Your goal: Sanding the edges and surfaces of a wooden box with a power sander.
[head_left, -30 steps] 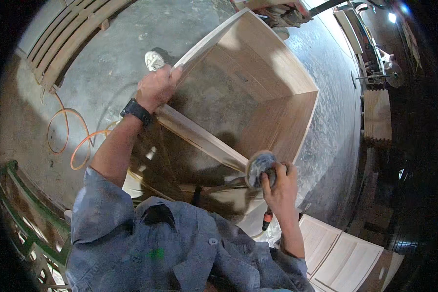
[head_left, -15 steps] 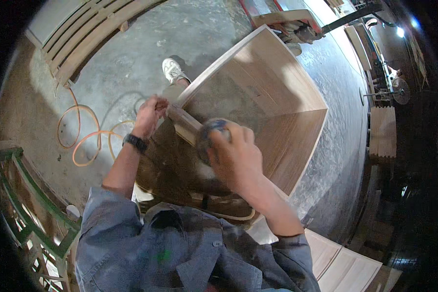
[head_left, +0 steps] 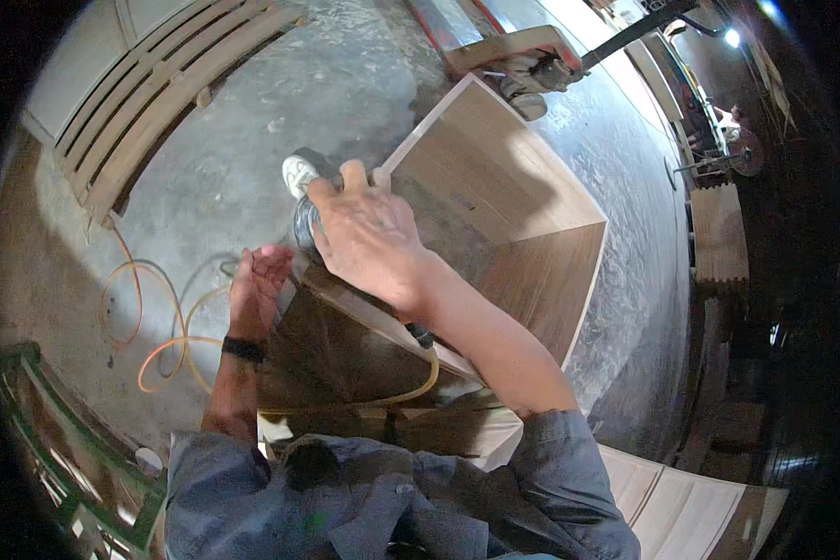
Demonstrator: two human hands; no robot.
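Note:
My right hand is wrapped over a round palm sander, of which only a dark blue and silver edge shows past the fingers. Its black fitting and yellow air hose emerge below my wrist. The sander sits at the left end of the near board of a wooden box, which stands open with bare wood sides. Close to that same corner, my left hand has its palm turned toward the board and its fingers loosely apart, holding nothing. Whether it touches the wood I cannot tell.
Orange hose coils lie on the concrete floor at left. A slatted wooden pallet is at far left, a green metal frame at near left. Beyond the box stands a red-and-tan machine. Pale panels lie at near right.
My right hand has carried the sander left and away from me along the near board to its corner. My left hand has drawn back toward me and slightly left.

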